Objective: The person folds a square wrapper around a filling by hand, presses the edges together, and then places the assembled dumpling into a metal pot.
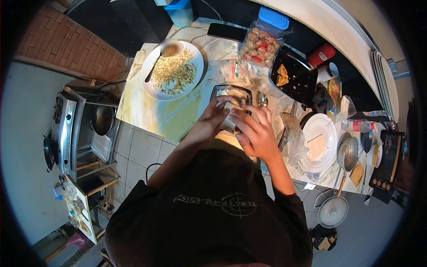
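Between my two hands, over the near edge of the table, is a pale, flat, folded piece of food that looks like a wrapper point(228, 121). My left hand point(211, 119) pinches its left side, fingers bent. On the other side my right hand point(256, 130) has curled fingers and thumb around it. The fingers cover much of the piece, so its filling, if any, is hidden. Just beyond my hands lies a dark-rimmed tray point(214, 91) with a pale content. A white plate point(330, 122) to the right holds a flat, square pale sheet point(317, 147).
A large plate point(199, 80) at left bears chopped filling point(175, 73), a spoon and a small bowl. Behind stand a flour bag point(233, 71), a bag of red-and-pale pieces point(260, 46) and a black tray point(291, 84). A strainer point(348, 153) and bottle point(357, 125) are at right.
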Tool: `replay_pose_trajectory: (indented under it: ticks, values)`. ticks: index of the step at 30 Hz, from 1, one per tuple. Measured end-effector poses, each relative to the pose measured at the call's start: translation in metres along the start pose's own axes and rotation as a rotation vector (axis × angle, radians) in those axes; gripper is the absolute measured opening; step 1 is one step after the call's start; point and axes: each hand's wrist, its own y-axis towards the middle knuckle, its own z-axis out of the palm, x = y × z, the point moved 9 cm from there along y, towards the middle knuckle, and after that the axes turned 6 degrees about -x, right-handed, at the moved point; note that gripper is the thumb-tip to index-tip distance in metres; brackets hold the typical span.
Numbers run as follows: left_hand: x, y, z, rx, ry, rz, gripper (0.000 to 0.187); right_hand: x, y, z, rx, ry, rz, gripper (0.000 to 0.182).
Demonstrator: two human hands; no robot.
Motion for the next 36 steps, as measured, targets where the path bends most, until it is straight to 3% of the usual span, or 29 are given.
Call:
replay_pose_trajectory:
  ticks: [8,10,11,18,23,36]
  values:
    - [-0.013,-0.002,0.008,-0.013,0.098,0.067,0.045,-0.011,0.001,-0.006,-0.159,0.193,0.091,0.039]
    - [-0.017,-0.003,0.012,-0.027,0.144,0.105,0.047,-0.048,-0.011,0.011,-0.336,0.671,0.628,0.045]
    - [-0.019,-0.004,0.015,-0.023,0.146,0.104,0.047,-0.058,-0.014,0.025,-0.284,0.776,0.657,0.055]
    - [-0.021,-0.006,0.012,-0.047,0.225,0.138,0.046,-0.06,-0.013,0.036,-0.259,0.884,0.713,0.061]
    - [-0.016,-0.002,0.009,-0.048,0.229,0.161,0.042,-0.057,-0.012,0.035,-0.23,0.742,0.701,0.058]
    - [-0.007,0.001,0.0,-0.096,0.237,0.051,0.027,-0.061,-0.017,0.041,-0.21,0.805,0.747,0.057]
